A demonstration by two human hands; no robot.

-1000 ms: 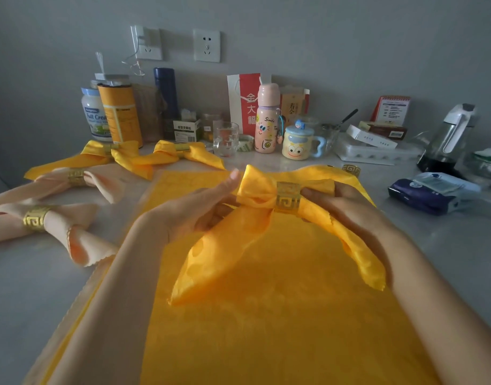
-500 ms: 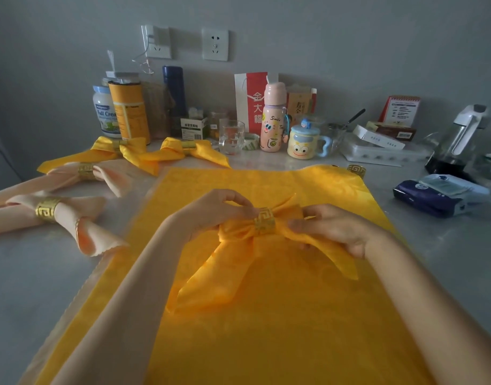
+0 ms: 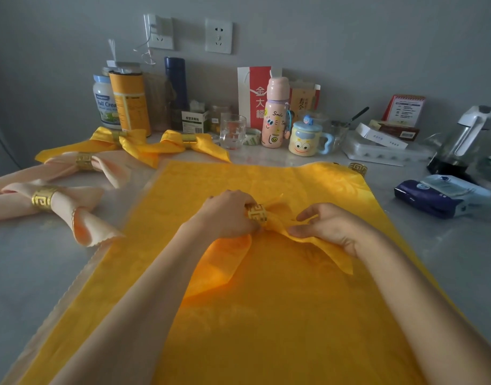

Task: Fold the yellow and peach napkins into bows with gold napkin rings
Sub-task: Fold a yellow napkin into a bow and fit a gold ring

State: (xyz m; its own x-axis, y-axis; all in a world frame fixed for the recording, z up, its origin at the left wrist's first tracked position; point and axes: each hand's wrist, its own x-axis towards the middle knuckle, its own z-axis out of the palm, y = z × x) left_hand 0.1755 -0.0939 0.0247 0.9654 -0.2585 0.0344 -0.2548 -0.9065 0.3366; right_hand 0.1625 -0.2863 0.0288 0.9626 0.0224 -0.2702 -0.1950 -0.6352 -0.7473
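**A:** Where is it, and how do we hold it?

**B:** The yellow bow point(image 3: 277, 218) lies mid-way along the flat yellow napkin point(image 3: 294, 315) spread on the table point(image 3: 30, 259); our left hand point(image 3: 227, 215) is curled round its left side, hard against the gold ring point(image 3: 257, 214); our right hand point(image 3: 330, 226) pinches the right loop between thumb and fingers.

**A:** So we are dressing the loops?

**B:** We judge so; the ring looks seated, and what is left is evening the two sides. We should keep the left hand firm at the ring and draw the right loop out in small tugs; a hard pull could drag cloth through the ring and shrink the left loop, which is hidden under our hand.

**A:** Which way does it lie?

**B:** Its long axis runs left to right, through the ring's bore; the ring's patterned face turns up and towards us; the left tail point(image 3: 222, 268) and the right tail point(image 3: 330, 254) fan towards the near edge.

**A:** Anything to match?

**B:** Two finished yellow bows point(image 3: 200, 143) lie far left and two peach bows point(image 3: 80, 201) left, tails spread alike; a spare ring point(image 3: 358, 168) sits at the flat napkin's far right corner.
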